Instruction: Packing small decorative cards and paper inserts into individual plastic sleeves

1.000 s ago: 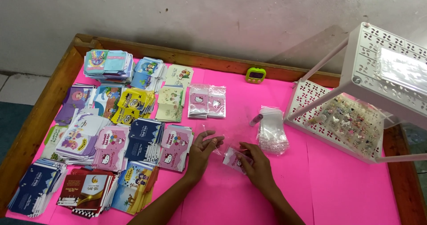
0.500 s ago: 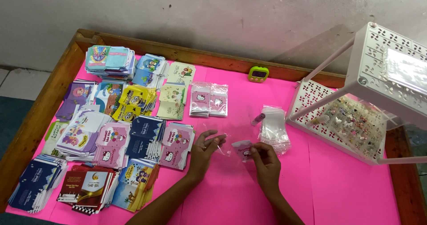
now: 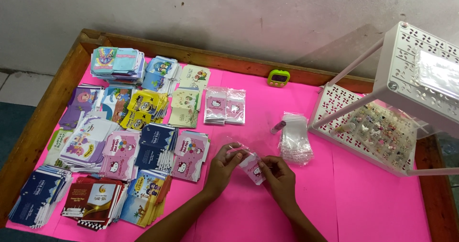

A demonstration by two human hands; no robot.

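My left hand (image 3: 224, 166) and my right hand (image 3: 278, 176) meet over the pink table top (image 3: 368, 194), both pinching a small pink cartoon-cat card (image 3: 252, 166) that sits partly inside a clear plastic sleeve (image 3: 234, 145). The left fingers grip the sleeve's open end and the right fingers hold the card's lower edge. A stack of empty clear sleeves (image 3: 295, 137) lies just to the right of my hands, with a small tube (image 3: 278, 126) beside it.
Many stacks of colourful printed envelopes (image 3: 119, 141) cover the table's left half. Two sleeved pink cards (image 3: 224, 106) lie at centre back. A small green timer (image 3: 278, 78) stands by the wooden rim (image 3: 43, 122). A white perforated rack (image 3: 382, 117) holding small trinkets occupies the right.
The hands have stayed in the same spot while turning the card and sleeve between the fingers; the card now sits tilted between both hands. The camera view shifted slightly.
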